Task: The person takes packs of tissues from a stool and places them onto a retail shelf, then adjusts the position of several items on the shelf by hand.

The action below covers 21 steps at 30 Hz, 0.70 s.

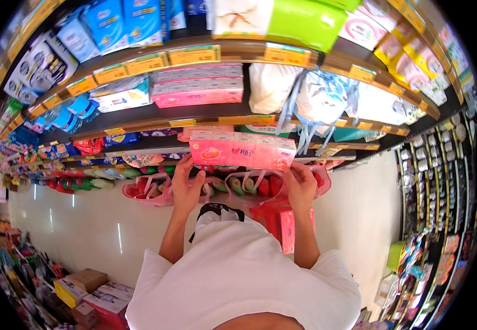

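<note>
A long pink multi-pack of tissues [243,151] is held level in front of the shelves. Its left end rests in my left hand [188,186], the thumb on the near side and the fingers partly hidden behind. At the other end, my right hand [301,186] grips the lower corner in the same way. Just behind the pack, on a low shelf, part of another pale pink pack [208,130] shows. Similar pink and grey tissue packs [197,91] are stacked one shelf higher. Below my right forearm stands a red bag or box [268,216] with a pink pack [287,231] at its side.
Blue packs [104,23] and a green pack [307,25] fill the upper shelf. White bags with blue ties [326,93] hang over the middle shelf's edge. Clear pink bags of bottles [249,184] stand on the floor below. Cartons [109,302] lie behind at left; a display rack [436,176] rises at right.
</note>
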### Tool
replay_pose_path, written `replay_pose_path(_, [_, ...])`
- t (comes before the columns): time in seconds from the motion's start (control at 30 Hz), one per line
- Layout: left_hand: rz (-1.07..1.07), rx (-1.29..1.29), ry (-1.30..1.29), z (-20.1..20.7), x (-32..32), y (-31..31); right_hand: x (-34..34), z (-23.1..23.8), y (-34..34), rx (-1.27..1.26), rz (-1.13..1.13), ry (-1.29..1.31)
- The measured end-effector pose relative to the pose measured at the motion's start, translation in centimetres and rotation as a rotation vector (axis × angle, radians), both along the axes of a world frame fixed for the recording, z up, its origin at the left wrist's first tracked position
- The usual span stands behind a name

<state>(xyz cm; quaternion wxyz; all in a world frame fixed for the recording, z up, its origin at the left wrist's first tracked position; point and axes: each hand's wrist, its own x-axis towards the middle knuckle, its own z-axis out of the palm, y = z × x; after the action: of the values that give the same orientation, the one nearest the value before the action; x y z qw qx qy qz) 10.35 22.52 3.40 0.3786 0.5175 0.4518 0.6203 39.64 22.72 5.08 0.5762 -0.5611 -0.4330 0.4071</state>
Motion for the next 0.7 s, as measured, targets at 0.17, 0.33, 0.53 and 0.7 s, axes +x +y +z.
replay_pose_path(0.17, [0.148, 0.052, 0.073, -0.4, -3.8, 1.6, -3.4, 0.8, 3.1, 0.080, 0.076, -0.032])
replay_pose_path(0.33, [0.231, 0.111, 0.104, 0.5, -7.3, 4.0, -7.2, 3.3, 5.7, 0.084, 0.196, -0.299])
replay_pose_path(0.53, [0.226, 0.149, 0.192, 3.8, -9.1, 7.8, -9.8, 2.0, 10.3, 0.346, 0.193, -0.407])
replay_pose_path(0.7, [0.252, 0.153, 0.413, 4.8, -10.9, 10.6, -11.5, 1.5, 13.2, 0.326, 0.164, -0.399])
